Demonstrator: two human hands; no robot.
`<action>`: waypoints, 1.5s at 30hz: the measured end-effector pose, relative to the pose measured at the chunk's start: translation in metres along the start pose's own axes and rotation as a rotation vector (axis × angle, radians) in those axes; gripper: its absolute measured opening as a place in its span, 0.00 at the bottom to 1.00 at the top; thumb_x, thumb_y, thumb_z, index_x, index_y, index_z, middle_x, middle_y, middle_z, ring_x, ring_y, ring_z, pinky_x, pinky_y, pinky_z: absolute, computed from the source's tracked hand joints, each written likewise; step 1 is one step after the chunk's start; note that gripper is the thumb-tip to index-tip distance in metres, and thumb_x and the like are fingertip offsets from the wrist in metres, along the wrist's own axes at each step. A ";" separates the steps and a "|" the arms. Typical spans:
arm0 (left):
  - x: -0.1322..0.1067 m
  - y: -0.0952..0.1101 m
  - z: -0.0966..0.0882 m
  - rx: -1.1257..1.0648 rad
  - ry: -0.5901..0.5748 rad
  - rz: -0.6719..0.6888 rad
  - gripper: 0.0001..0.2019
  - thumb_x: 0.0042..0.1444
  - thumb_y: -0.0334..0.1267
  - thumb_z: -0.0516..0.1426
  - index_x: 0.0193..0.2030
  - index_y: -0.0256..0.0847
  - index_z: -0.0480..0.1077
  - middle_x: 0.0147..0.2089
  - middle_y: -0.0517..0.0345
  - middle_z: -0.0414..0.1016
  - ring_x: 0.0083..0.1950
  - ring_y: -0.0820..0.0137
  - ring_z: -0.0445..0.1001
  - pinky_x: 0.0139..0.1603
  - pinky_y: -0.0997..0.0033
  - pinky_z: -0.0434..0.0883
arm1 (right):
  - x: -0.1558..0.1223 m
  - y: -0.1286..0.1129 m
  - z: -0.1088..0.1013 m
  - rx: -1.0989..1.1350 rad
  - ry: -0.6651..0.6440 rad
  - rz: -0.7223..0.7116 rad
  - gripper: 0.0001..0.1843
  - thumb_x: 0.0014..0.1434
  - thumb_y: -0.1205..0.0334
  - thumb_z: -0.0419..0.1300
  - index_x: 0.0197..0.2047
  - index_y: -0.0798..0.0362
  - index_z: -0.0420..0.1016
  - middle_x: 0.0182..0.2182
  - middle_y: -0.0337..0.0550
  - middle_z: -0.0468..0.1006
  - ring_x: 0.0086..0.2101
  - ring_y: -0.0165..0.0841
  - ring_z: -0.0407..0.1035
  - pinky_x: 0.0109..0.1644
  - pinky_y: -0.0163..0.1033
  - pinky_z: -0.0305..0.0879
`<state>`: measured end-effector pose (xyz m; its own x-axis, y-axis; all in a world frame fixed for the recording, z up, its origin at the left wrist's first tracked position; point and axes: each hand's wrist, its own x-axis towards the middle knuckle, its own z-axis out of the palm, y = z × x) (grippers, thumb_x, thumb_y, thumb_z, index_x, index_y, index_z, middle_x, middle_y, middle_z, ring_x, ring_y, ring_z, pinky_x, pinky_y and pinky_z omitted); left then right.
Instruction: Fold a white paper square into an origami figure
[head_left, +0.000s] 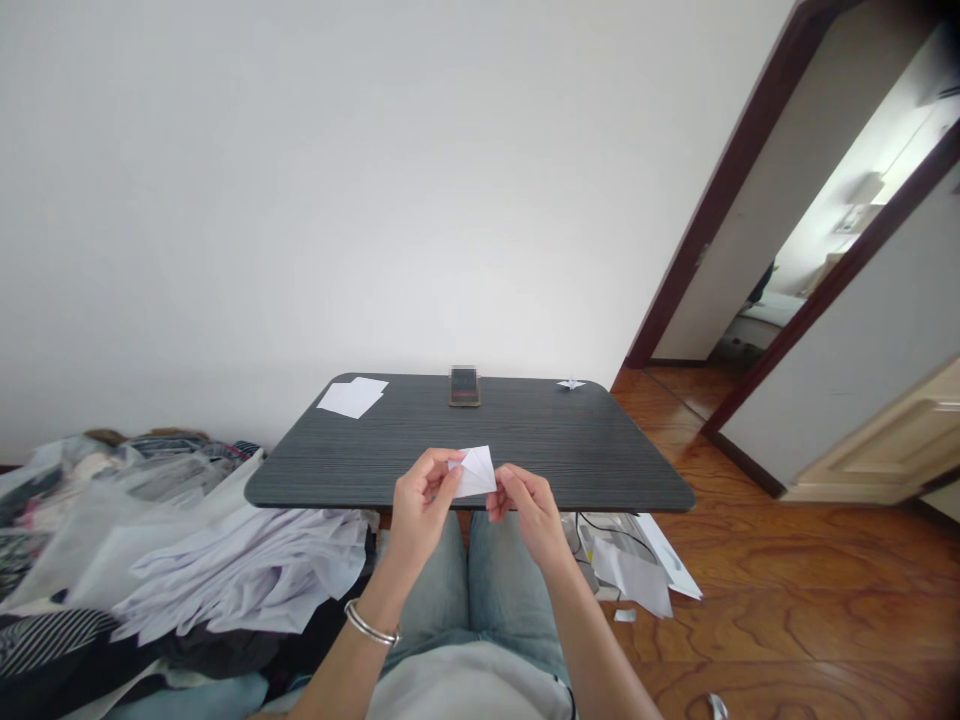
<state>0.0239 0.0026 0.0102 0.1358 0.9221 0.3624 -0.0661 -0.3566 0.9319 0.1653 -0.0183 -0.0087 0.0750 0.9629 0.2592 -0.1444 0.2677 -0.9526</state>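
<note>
Left hand (420,500), with a metal bracelet (369,625) at the wrist, pinches the left edge of a folded white paper (474,470) between thumb and fingertips. Right hand (529,505) closes on the lower right edge of the same paper, fingers curled, thumb on top. The paper is held between the two hands, raised above the lap and over the near edge of a dark wood-grain table (525,450); its creases fan out from the left corner.

Beyond the hands, at the far edge of the table, a phone (464,386) lies flat, straight ahead. Far to the left of the left hand, at the table's far corner, lie loose white sheets (351,397). Far to the right of the right hand sits a small folded paper figure (571,384).

Below and left of the left hand, a heap of white papers and cloth (247,570) lies beside the table. Below and right of the right hand, more papers (637,565) lie on the wooden floor.
</note>
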 end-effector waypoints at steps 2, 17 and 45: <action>0.000 0.001 0.000 -0.005 0.013 0.008 0.08 0.55 0.39 0.57 0.39 0.37 0.70 0.25 0.61 0.72 0.28 0.73 0.71 0.29 0.78 0.66 | 0.000 -0.001 0.000 -0.009 -0.017 -0.011 0.23 0.58 0.47 0.54 0.21 0.55 0.68 0.17 0.37 0.69 0.17 0.25 0.63 0.22 0.30 0.60; -0.008 0.023 0.005 -0.130 0.086 0.048 0.08 0.53 0.38 0.59 0.37 0.37 0.69 0.28 0.57 0.76 0.27 0.75 0.72 0.30 0.79 0.67 | -0.017 -0.023 0.003 0.078 -0.029 -0.101 0.17 0.60 0.51 0.55 0.26 0.55 0.71 0.18 0.37 0.70 0.19 0.26 0.63 0.23 0.31 0.61; -0.009 0.020 0.002 -0.017 0.032 0.090 0.08 0.54 0.37 0.58 0.40 0.37 0.71 0.36 0.52 0.76 0.36 0.70 0.75 0.37 0.75 0.72 | -0.015 -0.023 0.004 -0.029 0.042 -0.052 0.13 0.53 0.55 0.63 0.26 0.54 0.69 0.17 0.35 0.69 0.18 0.26 0.62 0.23 0.31 0.61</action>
<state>0.0232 -0.0130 0.0251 0.0965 0.8908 0.4440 -0.0939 -0.4360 0.8950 0.1631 -0.0392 0.0098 0.1226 0.9454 0.3021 -0.1108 0.3156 -0.9424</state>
